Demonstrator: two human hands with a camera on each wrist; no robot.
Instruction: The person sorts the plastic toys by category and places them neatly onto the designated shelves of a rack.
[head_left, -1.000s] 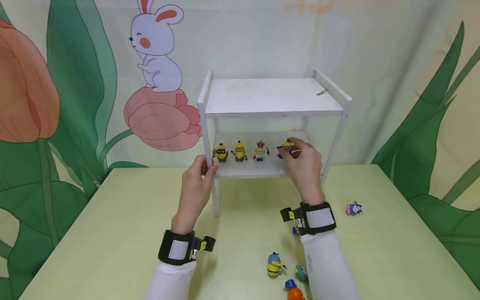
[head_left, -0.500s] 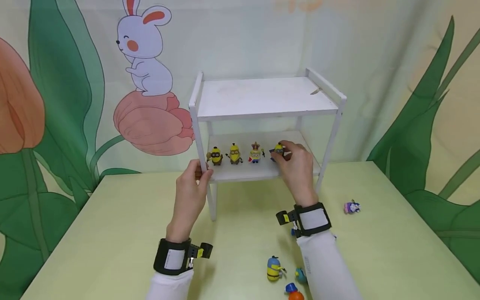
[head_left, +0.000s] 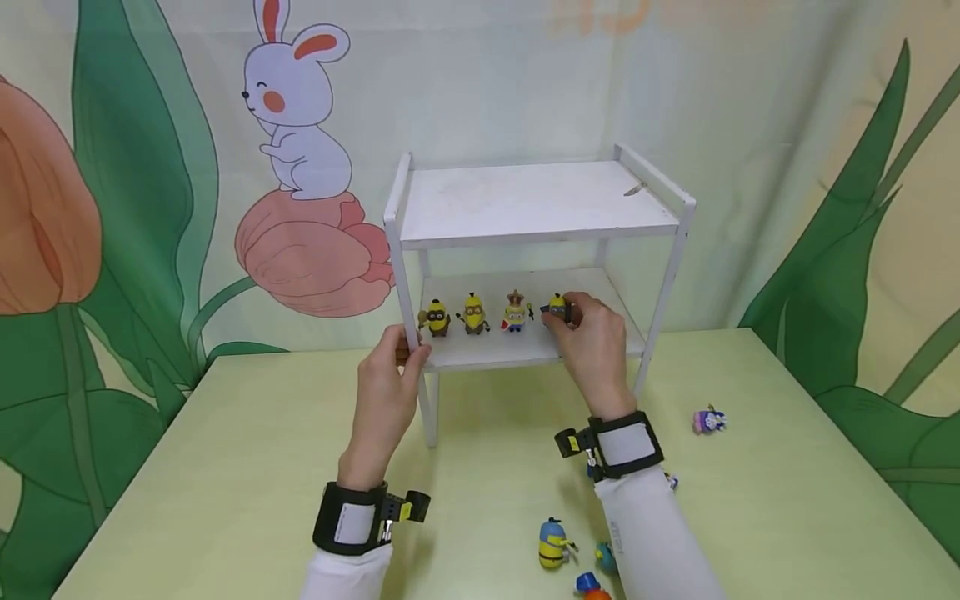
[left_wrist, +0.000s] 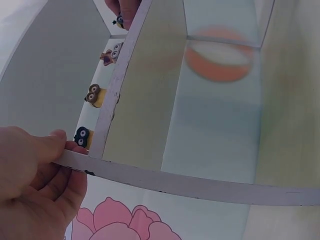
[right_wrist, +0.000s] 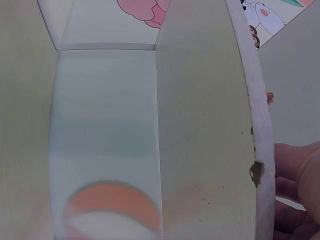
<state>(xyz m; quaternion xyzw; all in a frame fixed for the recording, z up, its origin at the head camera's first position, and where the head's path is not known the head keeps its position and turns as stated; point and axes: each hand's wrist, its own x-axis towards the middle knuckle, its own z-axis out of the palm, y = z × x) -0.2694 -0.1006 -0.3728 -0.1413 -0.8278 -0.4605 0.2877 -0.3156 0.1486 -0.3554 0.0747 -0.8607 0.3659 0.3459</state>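
Observation:
My right hand (head_left: 596, 346) pinches a small yellow minion figure (head_left: 557, 306) with a dark cap at the right end of a row on the lower shelf (head_left: 487, 354). Left of it stand a minion figure in a tall crown (head_left: 515, 312), one with a yellow hood and beard (head_left: 473, 315), and a darker one (head_left: 435, 318) by the left post. With thumb and fingers my left hand (head_left: 386, 383) grips the white rack (head_left: 540, 200) at its front left post. In the right wrist view, the rack's edge hides the held figure and my fingertips.
On the table (head_left: 247, 467) in front lie a blue-and-yellow minion figure (head_left: 552, 544), a teal toy (head_left: 606, 557) and an orange toy with a blue hat (head_left: 590, 585). A purple figure (head_left: 708, 420) lies to the right. My right forearm partly covers other toys.
My right hand has shifted slightly left with the minion figure, narrowing its gap to the crowned one. My left hand keeps its grip on the post. The head view has shifted a little.

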